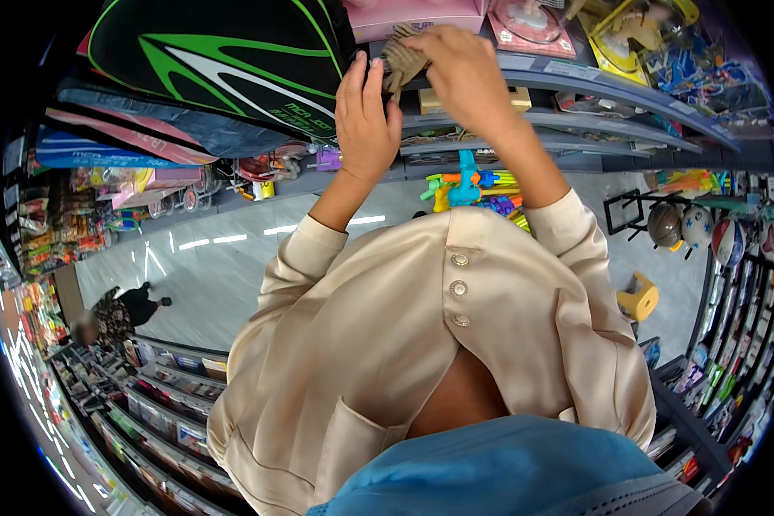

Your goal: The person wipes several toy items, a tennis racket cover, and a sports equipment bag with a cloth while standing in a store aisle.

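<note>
At the shelf's front, my right hand grips a crumpled brown knitted cloth, its fingers bent over the top of it. My left hand is beside the cloth, fingers stretched up and thumb apart. Its fingertips lie near the right edge of a black racket bag with green and white stripes; whether they touch it I cannot tell. Behind the cloth is a pink box. The cloth hides part of the grey shelf edge.
Boxed toys stand on the shelf to the right. Colourful plastic toys are low down in front of me. A yellow stool and a rack of balls are at right. Far left, a person is in the aisle.
</note>
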Demonstrator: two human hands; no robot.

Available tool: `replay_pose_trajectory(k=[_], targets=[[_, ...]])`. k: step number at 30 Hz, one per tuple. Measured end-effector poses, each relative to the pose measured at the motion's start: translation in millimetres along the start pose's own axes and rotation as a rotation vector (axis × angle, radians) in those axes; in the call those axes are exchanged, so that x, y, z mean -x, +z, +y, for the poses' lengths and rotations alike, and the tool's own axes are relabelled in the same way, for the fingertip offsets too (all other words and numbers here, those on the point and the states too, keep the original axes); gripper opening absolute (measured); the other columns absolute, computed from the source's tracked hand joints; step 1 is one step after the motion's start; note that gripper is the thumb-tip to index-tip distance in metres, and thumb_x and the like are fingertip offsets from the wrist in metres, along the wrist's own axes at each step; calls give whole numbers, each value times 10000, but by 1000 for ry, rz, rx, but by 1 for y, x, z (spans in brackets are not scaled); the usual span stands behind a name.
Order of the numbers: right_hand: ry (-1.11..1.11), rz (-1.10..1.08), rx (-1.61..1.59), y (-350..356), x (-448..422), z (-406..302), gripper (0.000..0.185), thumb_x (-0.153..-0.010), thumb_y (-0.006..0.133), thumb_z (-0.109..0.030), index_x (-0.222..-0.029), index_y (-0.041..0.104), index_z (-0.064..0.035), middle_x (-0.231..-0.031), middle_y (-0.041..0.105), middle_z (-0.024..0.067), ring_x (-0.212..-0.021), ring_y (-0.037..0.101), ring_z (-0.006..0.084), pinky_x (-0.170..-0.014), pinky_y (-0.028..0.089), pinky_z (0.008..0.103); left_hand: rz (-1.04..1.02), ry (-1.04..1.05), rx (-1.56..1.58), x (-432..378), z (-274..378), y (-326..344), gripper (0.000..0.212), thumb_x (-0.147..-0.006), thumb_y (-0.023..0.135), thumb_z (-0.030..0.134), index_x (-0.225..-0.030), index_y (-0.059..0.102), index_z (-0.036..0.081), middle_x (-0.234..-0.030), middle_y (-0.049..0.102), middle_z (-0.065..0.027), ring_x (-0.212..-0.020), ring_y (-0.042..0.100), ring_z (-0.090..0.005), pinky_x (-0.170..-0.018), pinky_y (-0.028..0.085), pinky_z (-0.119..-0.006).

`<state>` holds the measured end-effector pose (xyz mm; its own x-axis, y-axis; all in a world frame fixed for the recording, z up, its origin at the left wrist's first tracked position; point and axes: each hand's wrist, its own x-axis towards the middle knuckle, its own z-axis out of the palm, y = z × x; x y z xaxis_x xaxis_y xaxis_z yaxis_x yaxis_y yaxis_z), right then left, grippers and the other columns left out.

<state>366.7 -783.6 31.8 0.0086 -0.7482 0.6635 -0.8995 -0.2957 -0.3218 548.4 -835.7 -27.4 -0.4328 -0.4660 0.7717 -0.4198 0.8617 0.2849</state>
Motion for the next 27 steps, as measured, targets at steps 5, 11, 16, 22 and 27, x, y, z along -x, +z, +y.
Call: replay_pose_trajectory(k=[5,11,16,22,27], targets=[[278,483,-20,-51,0,0,323,-814,471,29,-1083,640,-32,-1043,621,148,-951,568,317,-847,449,386,-119,-96,156,3,-5,1,642,-848,619,35,-1426,349,-31,-1365,477,-253,-1210,498,-416,-1020,400,-427],[-155,314,148,-1,46,-28,337,-798,580,-103,-1118,660,-176,-1144,616,45,-1029,582,239,-875,415,419,-100,-162,198,8,-2,12,713,-816,615,-4,-1449,291,-54,-1337,480,-272,-1204,484,-440,-1035,387,-442],[-6,203,288,7,85,19,349,-807,585,-127,-1137,665,-206,-1158,623,9,-1040,586,220,-892,406,401,-128,-121,99,12,-6,13,756,-827,619,13,-1463,222,-80,-1377,429,-307,-1229,463,-454,-1044,384,-457],[129,342,622,-102,153,135,389,-785,539,21,-1116,665,-139,-1088,650,99,-1036,588,314,-916,424,440,-136,-85,96,12,-6,15,718,-856,602,37,-1455,228,-90,-1413,393,-319,-1256,442,-466,-1053,378,-462],[727,796,424,-139,248,247,266,-815,549,-55,-1030,698,-9,-930,703,174,-858,663,325,-814,495,387,-198,-207,276,15,-1,12,681,-891,557,43,-1467,213,-79,-1449,349,-324,-1281,438,-448,-1017,442,-405]])
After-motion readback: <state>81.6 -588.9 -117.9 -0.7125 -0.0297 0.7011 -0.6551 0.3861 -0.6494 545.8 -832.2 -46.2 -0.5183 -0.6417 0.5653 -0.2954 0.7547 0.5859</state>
